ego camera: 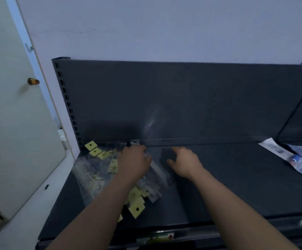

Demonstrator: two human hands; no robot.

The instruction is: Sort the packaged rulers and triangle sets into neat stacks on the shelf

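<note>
Packaged rulers [89,170] sprawl under the left grip [134,159], long axes eleven to five; its hold cannot be told. Right grip [184,162], released, lies at three o'clock.

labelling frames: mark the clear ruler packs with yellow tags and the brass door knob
clear ruler packs with yellow tags [90,170]: head view, clear sleeve
brass door knob [33,81]: head view, its front

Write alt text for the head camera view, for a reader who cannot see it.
A person's left hand rests on a loose pile of clear packaged rulers with yellow tabs at the left end of a dark shelf, while the right hand, fingers loosely curled, is just right of the pile. Blue-and-white packages lie at the shelf's far right.
</note>
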